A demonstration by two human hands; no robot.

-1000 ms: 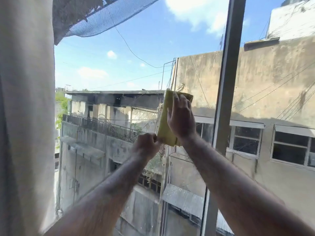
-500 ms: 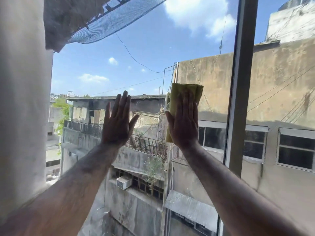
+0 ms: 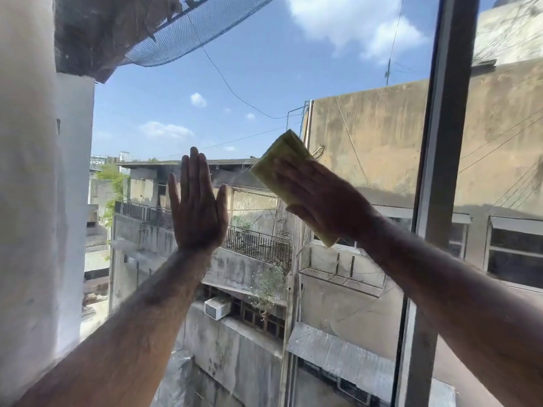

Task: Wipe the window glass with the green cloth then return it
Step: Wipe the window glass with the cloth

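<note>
Where buildings show, window glass [image 3: 293, 92], frame [image 3: 440, 171]

window glass [image 3: 264, 83], folded green cloth [image 3: 282, 160] pressed flat against it

On the window glass [image 3: 264, 83], the left hand [image 3: 198, 210] lies flat at centre, the folded cloth [image 3: 282, 171] lies under the right hand [image 3: 323, 198] at its three o'clock, and the window frame [image 3: 440, 171] stands farther toward three o'clock.
</note>
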